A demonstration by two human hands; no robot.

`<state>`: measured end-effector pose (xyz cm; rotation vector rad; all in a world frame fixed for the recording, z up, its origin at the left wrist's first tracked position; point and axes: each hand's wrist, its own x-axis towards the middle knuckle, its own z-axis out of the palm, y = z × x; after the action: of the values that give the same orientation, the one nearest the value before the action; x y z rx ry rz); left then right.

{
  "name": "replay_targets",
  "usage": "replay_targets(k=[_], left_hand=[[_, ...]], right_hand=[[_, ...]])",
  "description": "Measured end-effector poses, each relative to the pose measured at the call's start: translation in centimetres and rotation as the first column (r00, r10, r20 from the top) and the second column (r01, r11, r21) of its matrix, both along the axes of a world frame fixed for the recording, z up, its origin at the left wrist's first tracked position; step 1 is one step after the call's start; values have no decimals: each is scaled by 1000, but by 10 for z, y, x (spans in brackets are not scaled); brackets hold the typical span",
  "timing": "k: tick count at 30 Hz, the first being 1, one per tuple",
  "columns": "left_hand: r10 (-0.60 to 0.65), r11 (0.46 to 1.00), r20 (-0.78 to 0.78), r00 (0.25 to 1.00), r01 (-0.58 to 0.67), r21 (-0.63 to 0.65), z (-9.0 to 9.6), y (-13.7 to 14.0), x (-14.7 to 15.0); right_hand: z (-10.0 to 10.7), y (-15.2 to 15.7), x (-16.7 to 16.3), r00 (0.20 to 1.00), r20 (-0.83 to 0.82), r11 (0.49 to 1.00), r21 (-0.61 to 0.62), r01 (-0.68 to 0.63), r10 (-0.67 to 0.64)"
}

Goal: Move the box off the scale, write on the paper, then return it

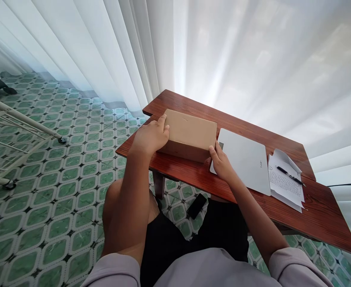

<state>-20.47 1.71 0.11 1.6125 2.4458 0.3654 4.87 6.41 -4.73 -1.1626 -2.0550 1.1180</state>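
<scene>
Desk (193, 175): red-brown wood, by white curtain (118, 52).
Your left hand (150, 137): gripping cardboard box (190, 133), left end.
Your right hand (221, 161): gripping right end.

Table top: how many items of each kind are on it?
Cardboard box, held between left hand and right hand: 1
Closed laptop: 1
Pen: 1
Stack of written paper sheets, number of sheets unclear: 1
Total: 4

A closed white laptop (245, 159) is laid on the wooden table (313, 207). At its three o'clock, written papers (284, 185) are topped by a black pen (289, 175). A dark phone (196, 205) is seen on the tiled floor (58, 207).
</scene>
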Motion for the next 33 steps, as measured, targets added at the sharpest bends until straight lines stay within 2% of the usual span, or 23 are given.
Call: replay_targets(k=[11,19,25,33], left_hand=[[12,999,-29,1000,-13,-32,5,2,6],[3,1000,-66,998,-4,-5,7,3,9],[35,999,-109,993,-36,-12,14,-1,13],[29,997,-174,984,-15,81,21,-6,20]], right_hand=[[1,-5,-9,1000,16,994,111,-5,3],[2,-9,-10,1000,16,996,84,17,-18],[2,-12,-11,999,-48,996,86,18,-14],[9,-12,-2,997,-72,998,62,18,-14]])
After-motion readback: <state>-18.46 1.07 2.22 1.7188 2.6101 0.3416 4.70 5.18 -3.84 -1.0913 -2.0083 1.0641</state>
